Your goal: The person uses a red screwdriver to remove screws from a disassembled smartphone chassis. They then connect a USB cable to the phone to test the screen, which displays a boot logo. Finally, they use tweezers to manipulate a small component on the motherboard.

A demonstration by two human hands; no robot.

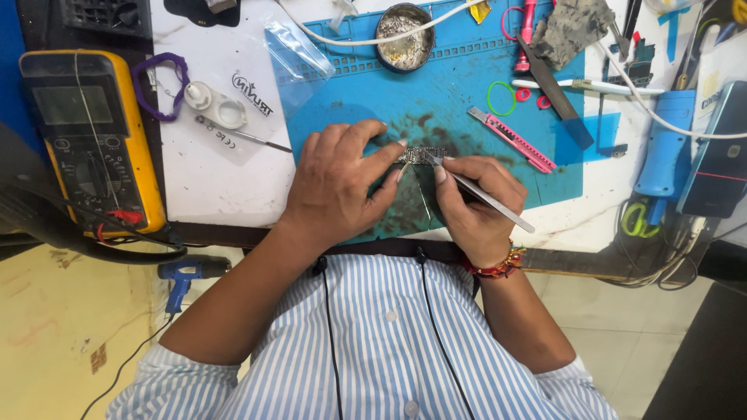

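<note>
Bare blue mat (pixel 459 85) lay open just beyond the small circuit board (pixel 422 155), between the round tin (pixel 404 36) and the pink knife (pixel 512 140). To the left stood the yellow multimeter (pixel 89 132); on the right, tools and cables crowded the edge.

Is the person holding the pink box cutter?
No, the pink box cutter lies alone on the blue work mat; the right hand holds thin metal tweezers.
</note>
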